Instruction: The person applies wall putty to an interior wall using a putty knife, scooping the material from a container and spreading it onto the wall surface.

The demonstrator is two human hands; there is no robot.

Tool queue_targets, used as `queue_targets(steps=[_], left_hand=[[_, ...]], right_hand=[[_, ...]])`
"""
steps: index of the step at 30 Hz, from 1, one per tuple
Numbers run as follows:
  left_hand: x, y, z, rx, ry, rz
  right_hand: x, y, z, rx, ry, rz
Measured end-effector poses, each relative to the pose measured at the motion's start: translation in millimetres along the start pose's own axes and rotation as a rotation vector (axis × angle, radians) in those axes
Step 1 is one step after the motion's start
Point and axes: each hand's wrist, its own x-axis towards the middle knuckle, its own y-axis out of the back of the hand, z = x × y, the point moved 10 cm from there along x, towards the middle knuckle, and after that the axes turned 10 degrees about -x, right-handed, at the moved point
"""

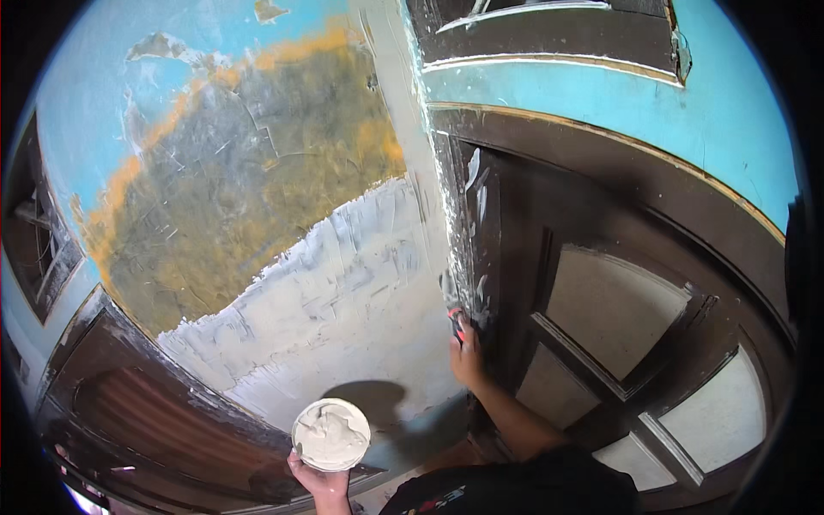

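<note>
From below, my left hand [322,485] holds a round white tub [298,417], its fingers wrapped around the side. Thick off-white putty [333,438] fills the tub, heaped in the middle. My right hand [466,359] grips a putty knife [456,319] with a red and black handle. Its blade is against the wall corner beside the dark door frame [482,232], where white smears mark the wood. To the left, the lower wall carries a rough coat of off-white putty [335,292]. Above this coat the wall is a bare grey-brown patch [257,163] with orange edges.
A dark brown panelled door [618,223] stands on the right, close to my right forearm. At the lower left is another dark wooden door or panel [146,378]. Turquoise paint [558,94] covers the wall above the right door, below a dark framed opening [549,34].
</note>
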Motion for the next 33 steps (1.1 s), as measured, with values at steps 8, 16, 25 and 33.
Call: queue_targets(steps=[8, 16, 25, 33], left_hand=[[7, -9, -11, -0.033, 0.045, -0.008], [-3, -7, -8, -0.005, 0.029, 0.008], [-1, -5, -13, 0.035, 0.047, 0.007], [-5, -6, -6, -0.095, 0.034, 0.033]], right_hand=[[147, 31, -99, 0.039, 0.083, 0.044], [-37, -21, 24, -0.128, -0.025, -0.1], [67, 4, -40, 0.077, 0.023, -0.034], [-45, -32, 33, -0.052, -0.101, -0.177]])
